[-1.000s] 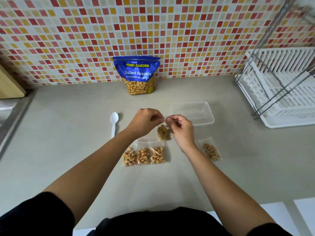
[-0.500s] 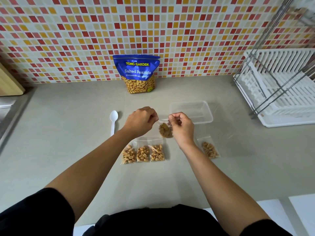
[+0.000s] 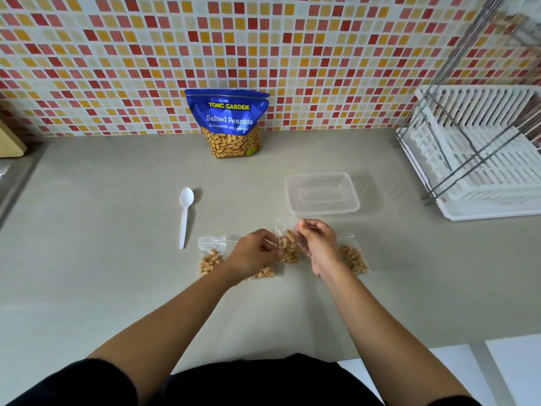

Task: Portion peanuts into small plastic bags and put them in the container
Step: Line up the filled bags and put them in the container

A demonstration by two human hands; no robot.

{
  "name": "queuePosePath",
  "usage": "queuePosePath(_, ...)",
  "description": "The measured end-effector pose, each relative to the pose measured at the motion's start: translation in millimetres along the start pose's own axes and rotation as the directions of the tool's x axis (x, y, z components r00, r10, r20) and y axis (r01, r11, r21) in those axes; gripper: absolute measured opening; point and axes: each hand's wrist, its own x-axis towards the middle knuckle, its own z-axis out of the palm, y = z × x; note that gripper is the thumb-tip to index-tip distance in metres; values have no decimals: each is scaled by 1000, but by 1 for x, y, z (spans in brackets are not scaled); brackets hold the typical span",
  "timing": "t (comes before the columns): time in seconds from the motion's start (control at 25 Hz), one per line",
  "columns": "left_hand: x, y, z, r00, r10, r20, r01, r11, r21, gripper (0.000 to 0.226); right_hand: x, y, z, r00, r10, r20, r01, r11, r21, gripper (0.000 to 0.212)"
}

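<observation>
Between my hands a small clear bag of peanuts (image 3: 288, 247) is held low over the counter. My left hand (image 3: 254, 254) pinches its left side and my right hand (image 3: 317, 244) pinches its upper right edge. More filled small bags lie on the counter: one at the left (image 3: 210, 257), one partly under my left hand (image 3: 265, 272), one to the right (image 3: 353, 257). The clear plastic container (image 3: 322, 193) sits empty just behind my hands. The blue Salted Peanuts pouch (image 3: 229, 123) stands against the tiled wall.
A white plastic spoon (image 3: 185, 215) lies left of the bags. A white dish rack with a metal frame (image 3: 480, 153) fills the right side. A sink edge (image 3: 11, 177) runs along the far left.
Both hands have come down and toward me with the peanut bag, from above the row of bags to just over the counter beside them.
</observation>
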Motion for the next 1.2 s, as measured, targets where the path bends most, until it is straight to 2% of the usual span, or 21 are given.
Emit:
queuePosePath(0.04, 0, -1, 5, 999, -14, -45, 16, 999, 40, 15, 4, 6, -4, 998, -56, -24, 52, 990, -133, 9)
queuePosePath(0.08, 0, -2, 9, 996, -15, -89, 23, 995, 94, 13, 7, 10, -8, 989, -143, -26, 127, 937, -325, 6)
queuePosePath(0.16, 2, -4, 16, 987, -4, -158, 36, 979, 199, 13, 11, 14, -12, 956, -289, 53, 261, 754, -603, 12)
queuePosePath(0.24, 3, -6, 20, 983, 2, -184, 57, 947, 317, 5, 16, 18, -12, 943, -302, 139, 310, 648, -696, 18)
queuePosePath(0.36, 4, -6, 27, 981, 87, -175, 17, 854, 521, 12, 22, 23, -14, 944, -262, 200, 317, 550, -773, 23)
queuePosePath(0.48, 7, 0, 26, 965, 198, -169, -65, 811, 582, 14, 21, 18, -25, 918, -359, 167, 352, 549, -758, 26)
queuePosePath(0.56, 13, 8, 32, 965, 229, -125, -119, 813, 570, 19, 23, 13, -47, 848, -522, 95, 403, 517, -755, 19)
queuePosePath(0.64, 22, 17, 45, 974, 218, -58, -151, 820, 552, 29, 31, 12, -79, 774, -633, -8, 385, 482, -787, 15)
queuePosePath(0.68, 26, 21, 53, 977, 213, -7, -173, 814, 554, 34, 35, 12, -96, 772, -632, -63, 331, 485, -810, 16)
queuePosePath(0.8, 47, 31, 86, 956, 267, 123, -286, 744, 604, 37, 44, 15, -121, 889, -420, -182, 75, 526, -847, 32)
queuePosePath(0.92, 66, 41, 114, 962, 254, 99, -255, 706, 661, 37, 41, 19, -121, 917, -388, -96, 151, 558, -816, 24)
queuePosePath(1.08, 77, 35, 126, 972, 230, 51, -205, 716, 667, 27, 30, 26, -117, 922, -384, -56, 219, 634, -742, 12)
queuePosePath(1.2, 79, 26, 125, 971, 240, -6, -176, 730, 660, 31, 26, 30, -112, 930, -364, -53, 231, 689, -687, 22)
